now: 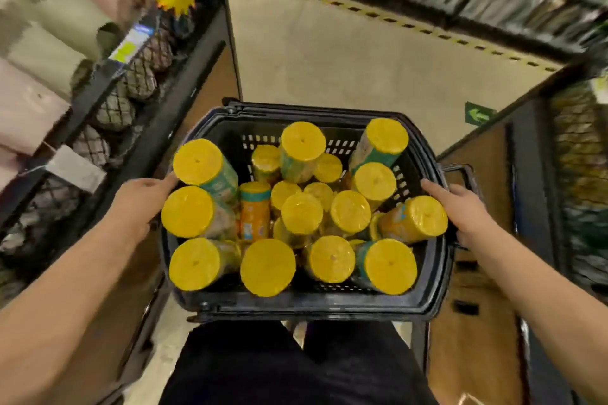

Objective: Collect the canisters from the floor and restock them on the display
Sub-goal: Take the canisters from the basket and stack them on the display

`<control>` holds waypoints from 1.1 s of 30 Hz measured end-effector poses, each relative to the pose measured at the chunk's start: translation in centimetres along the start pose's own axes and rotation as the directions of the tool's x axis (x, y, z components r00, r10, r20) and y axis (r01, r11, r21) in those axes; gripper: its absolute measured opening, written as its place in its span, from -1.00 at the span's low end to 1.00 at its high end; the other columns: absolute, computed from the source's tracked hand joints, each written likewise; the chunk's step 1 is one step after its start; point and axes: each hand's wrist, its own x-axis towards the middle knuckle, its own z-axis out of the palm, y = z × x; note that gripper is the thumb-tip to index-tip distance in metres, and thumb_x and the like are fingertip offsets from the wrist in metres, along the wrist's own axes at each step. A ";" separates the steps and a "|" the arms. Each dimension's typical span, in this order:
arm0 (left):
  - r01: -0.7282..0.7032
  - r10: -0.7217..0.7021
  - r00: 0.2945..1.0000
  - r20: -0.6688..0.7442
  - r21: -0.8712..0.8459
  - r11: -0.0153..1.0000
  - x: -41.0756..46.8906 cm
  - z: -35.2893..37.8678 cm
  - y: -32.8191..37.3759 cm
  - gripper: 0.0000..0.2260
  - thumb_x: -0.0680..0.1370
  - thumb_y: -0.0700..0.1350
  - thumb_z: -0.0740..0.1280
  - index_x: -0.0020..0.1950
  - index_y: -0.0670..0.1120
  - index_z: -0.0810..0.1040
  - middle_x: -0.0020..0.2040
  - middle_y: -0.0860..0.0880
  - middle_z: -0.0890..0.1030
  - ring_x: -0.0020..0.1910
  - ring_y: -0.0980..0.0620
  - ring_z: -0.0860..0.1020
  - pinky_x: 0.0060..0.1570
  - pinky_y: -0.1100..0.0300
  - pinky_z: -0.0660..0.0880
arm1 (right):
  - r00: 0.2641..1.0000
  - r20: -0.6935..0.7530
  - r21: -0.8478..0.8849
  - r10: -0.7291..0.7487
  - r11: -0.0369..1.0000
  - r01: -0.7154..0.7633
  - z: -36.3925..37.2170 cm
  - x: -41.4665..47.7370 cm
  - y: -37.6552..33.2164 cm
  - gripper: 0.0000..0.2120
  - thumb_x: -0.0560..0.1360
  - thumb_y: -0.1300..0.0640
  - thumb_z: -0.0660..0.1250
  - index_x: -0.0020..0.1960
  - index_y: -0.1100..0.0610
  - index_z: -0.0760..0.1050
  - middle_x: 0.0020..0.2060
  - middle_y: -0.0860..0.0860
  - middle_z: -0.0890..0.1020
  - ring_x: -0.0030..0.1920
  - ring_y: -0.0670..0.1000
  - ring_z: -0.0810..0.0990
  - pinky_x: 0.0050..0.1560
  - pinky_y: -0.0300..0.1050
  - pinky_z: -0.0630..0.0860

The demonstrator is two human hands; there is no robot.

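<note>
Clearly the collecting looks done: the canisters (268, 268), yellow-lidded and many, are packed into a black basket (329, 304) held at waist height above the floor (329, 52) of a shop aisle. The left hand (144, 204) clasps the basket's left edge, thumb lying towards a lid, its other fingers hidden below the rim. The right hand (460, 207) clasps the right edge, forefinger stretched along the rim and the rest curled round the side beside a folded-down handle (459, 171).

Most canisters stand upright or lean, piled higher than the walls. One tilted canister (414, 219) lies across the right edge just beside the right hand, and another (204, 163) leans out over the far-left corner.

The likeliest mishap is a spill. Any tip of the basket towards either side, or a jolt in walking, could send these two perched ones over the rim, and the loose pile would shift after them. The load probably weighs a good deal, and a grip on the sides gives less hold than the handles would. Dark shelving (184, 76) stands close on the left, so a basket corner could also knock it.
</note>
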 end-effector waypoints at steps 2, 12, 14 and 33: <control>-0.027 0.027 1.000 -0.009 0.028 0.999 2.9 2.1 4.6 -0.71 0.52 0.12 0.47 -0.14 -0.10 0.60 -0.04 -0.15 0.61 -0.03 -0.11 0.57 0.06 -0.09 0.51 | 0.998 -0.028 0.040 0.058 0.998 -0.057 -1.0 2.7 -0.1 -0.07 0.32 -0.39 0.51 0.47 0.17 0.42 0.33 0.05 0.56 0.24 0.10 0.58 0.31 0.12 0.52; -0.043 0.042 0.999 0.013 0.169 0.985 17.0 15.7 23.9 -0.47 0.22 0.34 0.57 -0.10 -0.07 0.66 0.02 -0.17 0.69 0.03 -0.22 0.65 0.07 -0.23 0.59 | 0.983 -0.084 0.202 0.165 0.969 -0.145 -5.5 17.1 -6.1 -0.56 0.43 -0.21 0.52 0.04 0.14 0.60 -0.08 0.15 0.72 -0.03 0.18 0.71 0.02 0.18 0.67; -0.061 0.052 0.997 0.054 0.192 0.979 17.9 18.3 28.3 -0.50 0.37 0.27 0.53 0.01 -0.14 0.67 -0.02 -0.18 0.65 -0.04 -0.18 0.62 -0.02 -0.12 0.57 | 0.978 -0.116 0.217 0.176 0.965 -0.148 -6.7 19.6 -7.8 -0.56 0.43 -0.24 0.50 0.03 0.12 0.60 -0.09 0.12 0.72 -0.02 0.16 0.71 -0.02 0.12 0.65; -0.501 0.245 0.778 0.579 0.336 0.798 36.6 44.2 63.5 -0.71 0.59 0.02 0.41 -0.24 -0.10 0.48 -0.23 -0.15 0.48 -0.33 -0.03 0.41 -0.38 0.15 0.41 | 0.707 -0.425 0.643 0.564 0.738 -0.202 -5.8 32.9 -19.1 -0.32 0.40 -0.31 0.49 0.22 0.23 0.55 0.17 0.21 0.64 0.10 0.18 0.65 0.21 0.20 0.58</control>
